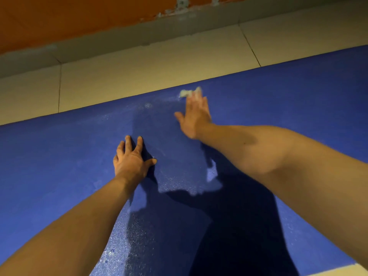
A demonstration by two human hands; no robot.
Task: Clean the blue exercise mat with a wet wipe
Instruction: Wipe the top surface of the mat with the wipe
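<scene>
Scene: A person leans over a blue exercise mat (59,156) spread on a pale tiled floor (139,66), both bare forearms reaching forward from the bottom of the head view.
Mat: It runs diagonally across the view, its far edge beside the tiles; damp, speckled patches glisten between and below the two hands.
Wet wipe: A crumpled white wet wipe (186,93) lies on the mat just short of the far edge, under the tips of the right hand.
Right hand: The right hand (196,116) stretches far forward, its fingers (196,100) extended and pressing down on the wipe rather than curled round it; motion blur softens their outline.
Left hand: The left hand (131,160) rests palm down on the mat nearer the person, fingers (139,145) spread and released, holding nothing.
Backdrop: A grey skirting (119,36) runs beneath an orange wall (59,16) with chipped paint.
Shadows: Dark shadows of the arms fall across the mat's near half.
</scene>
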